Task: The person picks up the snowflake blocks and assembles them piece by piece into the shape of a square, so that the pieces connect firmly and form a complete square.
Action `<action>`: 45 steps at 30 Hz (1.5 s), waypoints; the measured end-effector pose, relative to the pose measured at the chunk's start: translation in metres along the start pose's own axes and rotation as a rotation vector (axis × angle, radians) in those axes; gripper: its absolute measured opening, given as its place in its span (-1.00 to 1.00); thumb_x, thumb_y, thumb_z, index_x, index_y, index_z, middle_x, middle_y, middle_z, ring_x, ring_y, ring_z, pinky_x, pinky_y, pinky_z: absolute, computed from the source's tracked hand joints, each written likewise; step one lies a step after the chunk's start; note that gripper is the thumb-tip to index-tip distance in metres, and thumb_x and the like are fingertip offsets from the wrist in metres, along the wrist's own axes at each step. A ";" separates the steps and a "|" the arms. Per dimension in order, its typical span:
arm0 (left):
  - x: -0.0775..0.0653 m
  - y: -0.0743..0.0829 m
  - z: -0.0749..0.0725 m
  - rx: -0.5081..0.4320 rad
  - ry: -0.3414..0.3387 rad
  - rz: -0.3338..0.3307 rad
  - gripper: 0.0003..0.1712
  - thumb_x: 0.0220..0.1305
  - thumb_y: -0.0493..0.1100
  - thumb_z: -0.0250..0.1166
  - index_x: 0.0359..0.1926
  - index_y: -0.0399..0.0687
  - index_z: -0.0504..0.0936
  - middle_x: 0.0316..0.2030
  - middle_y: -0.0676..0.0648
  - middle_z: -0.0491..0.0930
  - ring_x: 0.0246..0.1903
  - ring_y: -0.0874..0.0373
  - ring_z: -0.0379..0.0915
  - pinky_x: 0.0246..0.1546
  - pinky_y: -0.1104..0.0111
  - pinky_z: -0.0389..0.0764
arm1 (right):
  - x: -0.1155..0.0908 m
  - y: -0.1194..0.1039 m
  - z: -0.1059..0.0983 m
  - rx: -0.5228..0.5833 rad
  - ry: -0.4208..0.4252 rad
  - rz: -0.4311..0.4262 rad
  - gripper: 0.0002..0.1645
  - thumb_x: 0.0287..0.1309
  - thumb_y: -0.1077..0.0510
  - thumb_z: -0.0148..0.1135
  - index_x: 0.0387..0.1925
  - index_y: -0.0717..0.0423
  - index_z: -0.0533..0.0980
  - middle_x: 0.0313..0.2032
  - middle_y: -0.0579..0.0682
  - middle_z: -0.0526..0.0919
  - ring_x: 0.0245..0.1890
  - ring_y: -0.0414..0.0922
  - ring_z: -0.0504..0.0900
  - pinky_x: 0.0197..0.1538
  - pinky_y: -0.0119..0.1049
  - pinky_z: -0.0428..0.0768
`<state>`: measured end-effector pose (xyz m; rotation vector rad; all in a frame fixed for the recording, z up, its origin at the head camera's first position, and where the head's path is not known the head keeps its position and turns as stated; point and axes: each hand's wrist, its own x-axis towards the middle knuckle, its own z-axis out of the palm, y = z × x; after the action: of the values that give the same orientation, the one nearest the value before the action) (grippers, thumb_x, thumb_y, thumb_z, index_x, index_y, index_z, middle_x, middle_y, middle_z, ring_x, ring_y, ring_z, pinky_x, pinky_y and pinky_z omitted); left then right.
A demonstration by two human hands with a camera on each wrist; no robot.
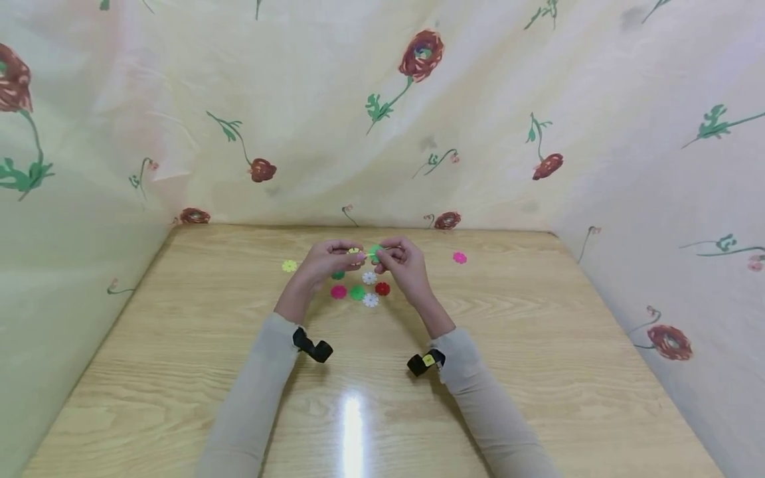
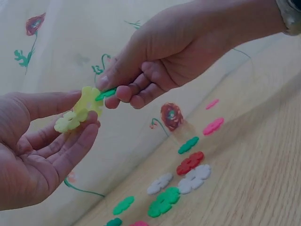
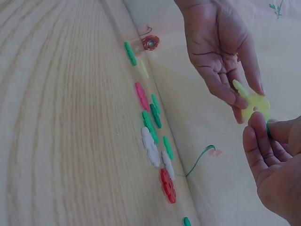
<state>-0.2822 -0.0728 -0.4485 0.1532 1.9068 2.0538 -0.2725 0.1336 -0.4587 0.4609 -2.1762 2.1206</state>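
Both hands are raised over the far part of the table and meet at small flower-shaped plastic discs. My left hand pinches a pair of yellow flower discs, set at an angle to each other and apparently joined. Between the thumb and fingers of my right hand is a green flower disc. Its edge meets one of the yellow discs in the left wrist view; whether the two are slotted together I cannot tell. The right wrist view shows the yellow disc between both hands, the green one mostly hidden by fingers.
Below the hands lie several loose flower discs, among them a red one, a white one and a pink one. A yellow disc lies left, another pink disc right. Flowered cloth surrounds the wooden table.
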 end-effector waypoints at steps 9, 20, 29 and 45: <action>0.005 -0.003 0.002 -0.035 -0.056 0.024 -0.66 0.40 -0.28 0.31 0.12 -0.35 0.57 -0.19 0.05 0.68 -0.16 0.22 0.67 0.23 0.08 0.60 | -0.001 0.003 -0.005 0.025 0.003 0.049 -0.62 0.45 0.19 0.19 0.12 0.41 0.46 -0.39 0.05 0.75 -0.48 -0.20 0.69 -0.26 -0.35 0.73; 0.000 -0.004 -0.010 -0.070 -0.012 -0.008 -0.52 0.45 -0.21 0.28 0.27 -0.38 0.48 -0.04 -0.06 0.59 0.18 -0.18 0.55 0.35 0.02 0.48 | 0.001 -0.001 -0.017 -0.215 -0.151 0.083 -0.55 0.43 0.14 0.24 0.21 0.35 0.49 -0.27 0.27 0.74 -0.28 0.21 0.72 -0.12 -0.08 0.74; -0.003 -0.001 -0.023 -0.063 0.033 -0.006 -0.60 0.45 -0.22 0.27 0.20 -0.34 0.52 -0.06 -0.03 0.58 -0.06 0.19 0.63 0.26 0.15 0.58 | 0.004 0.004 -0.033 -0.656 -0.369 0.092 -0.74 0.24 0.25 0.39 -0.05 0.26 0.66 -0.28 0.11 0.69 -0.27 -0.10 0.58 -0.18 -0.35 0.55; -0.004 -0.002 -0.025 -0.053 0.016 -0.004 -0.61 0.44 -0.20 0.29 0.18 -0.31 0.53 -0.09 0.01 0.58 -0.08 0.19 0.63 0.32 0.07 0.52 | 0.003 0.017 -0.031 -0.836 -0.441 0.154 -0.67 0.13 0.19 0.50 -0.04 0.13 0.72 -0.25 0.05 0.59 -0.21 -0.09 0.48 -0.14 -0.30 0.48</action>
<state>-0.2859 -0.0980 -0.4525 0.1202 1.8585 2.1071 -0.2851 0.1636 -0.4728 0.7219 -3.1265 1.0085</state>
